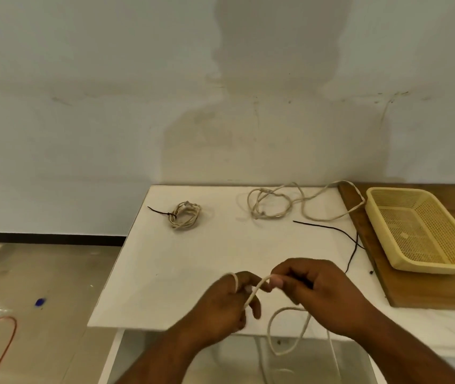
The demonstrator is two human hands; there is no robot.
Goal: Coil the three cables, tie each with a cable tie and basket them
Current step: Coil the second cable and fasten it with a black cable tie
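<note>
My left hand and my right hand both grip a cream cable above the white table's near edge. A loop of it lies around my left fingers. The rest hangs down in a slack loop below the table edge. A coiled cream cable, bound with a black cable tie, lies at the table's back left. A loose, uncoiled cream cable sprawls at the back, one end reaching toward the yellow basket. Black cable ties lie on the table right of centre.
The basket stands on a wooden board at the right, against the white table. A wall runs behind the table. On the floor at left lie an orange cord, a plastic bag and a small blue object.
</note>
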